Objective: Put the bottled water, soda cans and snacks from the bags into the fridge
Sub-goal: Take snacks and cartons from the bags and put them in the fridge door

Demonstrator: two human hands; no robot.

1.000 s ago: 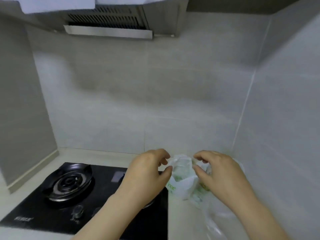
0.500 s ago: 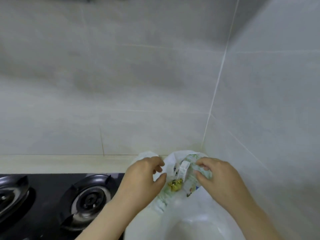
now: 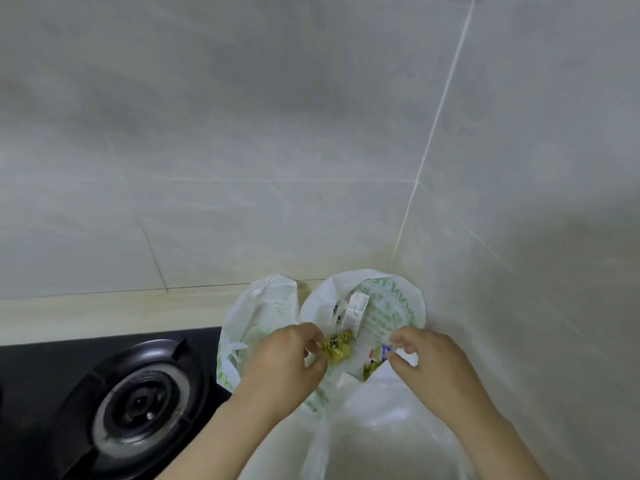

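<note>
A white plastic bag (image 3: 398, 296) with green print stands in the counter's corner, its mouth pulled wide. Inside lie a white carton (image 3: 356, 310), a gold-wrapped snack (image 3: 337, 344) and a blue-and-white packet (image 3: 380, 352). My left hand (image 3: 287, 362) pinches the bag's left rim beside the gold snack. My right hand (image 3: 429, 362) pinches the right rim near the blue packet. A second white bag (image 3: 258, 313) sits just left of it, and a clear bag (image 3: 388, 427) lies in front, between my forearms. No fridge, bottle or can is in sight.
A black gas hob (image 3: 52, 375) with a round burner (image 3: 145, 400) lies at the lower left, touching the bags. Grey tiled walls (image 3: 242, 150) meet in a corner right behind the bag. A beige counter strip (image 3: 104, 313) runs along the back wall.
The view has tilted down and to the right, the hood gone from sight. My hands have spread the bag's mouth wider, and the carton and snacks inside now show.
</note>
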